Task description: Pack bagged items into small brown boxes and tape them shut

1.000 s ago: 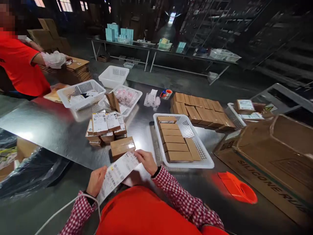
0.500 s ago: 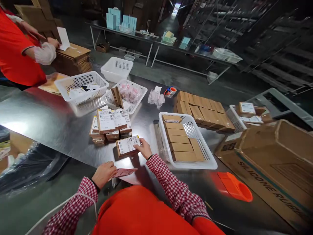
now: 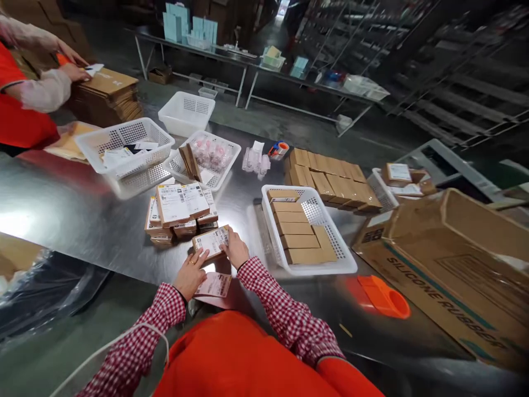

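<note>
A small brown cardboard box (image 3: pixel 210 242) with a white shipping label lies on the metal table in front of me. My right hand (image 3: pixel 236 249) grips its right end, thumb near the label's edge. At the box's near left corner, the fingertips of my left hand (image 3: pixel 192 274) touch it. A pinkish-white printed paper slip (image 3: pixel 215 284) sticks out from under my left thumb, near the table edge; the grip on it is partly hidden. Just behind stands a stack of labelled boxes (image 3: pixel 173 205).
To the right, a white basket (image 3: pixel 351 266) holds plain brown boxes; more boxes (image 3: pixel 334 179) stand behind. An orange tape dispenser (image 3: pixel 384 298) lies near a large carton (image 3: pixel 438 275). White baskets (image 3: pixel 88 151) stand left. A co-worker's hands (image 3: pixel 74 69) are over flat cardboard.
My left hand has moved up and right to the labelled box, bringing the paper slip along. My right hand stays at the box's right end. The view has shifted slightly.
</note>
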Action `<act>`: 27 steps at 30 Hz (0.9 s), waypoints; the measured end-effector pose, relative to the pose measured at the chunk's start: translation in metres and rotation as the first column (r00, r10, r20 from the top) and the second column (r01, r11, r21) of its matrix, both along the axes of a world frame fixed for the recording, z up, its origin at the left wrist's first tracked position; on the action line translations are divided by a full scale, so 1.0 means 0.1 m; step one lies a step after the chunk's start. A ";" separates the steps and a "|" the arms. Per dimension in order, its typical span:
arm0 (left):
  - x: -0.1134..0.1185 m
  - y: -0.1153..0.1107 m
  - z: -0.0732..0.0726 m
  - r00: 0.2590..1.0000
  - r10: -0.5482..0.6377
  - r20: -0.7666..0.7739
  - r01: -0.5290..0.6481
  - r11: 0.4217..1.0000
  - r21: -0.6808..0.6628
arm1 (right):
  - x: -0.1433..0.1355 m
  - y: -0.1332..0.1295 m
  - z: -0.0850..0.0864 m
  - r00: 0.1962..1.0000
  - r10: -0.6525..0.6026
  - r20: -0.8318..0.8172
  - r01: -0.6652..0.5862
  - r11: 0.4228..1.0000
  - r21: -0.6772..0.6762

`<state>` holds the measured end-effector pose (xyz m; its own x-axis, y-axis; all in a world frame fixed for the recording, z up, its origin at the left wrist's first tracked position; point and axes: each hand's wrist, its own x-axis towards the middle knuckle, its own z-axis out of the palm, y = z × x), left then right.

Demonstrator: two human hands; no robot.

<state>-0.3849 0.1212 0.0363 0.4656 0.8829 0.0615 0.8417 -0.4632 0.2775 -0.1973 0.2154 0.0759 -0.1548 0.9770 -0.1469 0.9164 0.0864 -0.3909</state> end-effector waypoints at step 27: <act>0.01 -0.15 0.15 0.658 0.473 0.586 -0.394 0.880 -0.267 | 0.60 0.40 0.09 0.726 -0.291 -0.623 -0.012 0.900 -0.435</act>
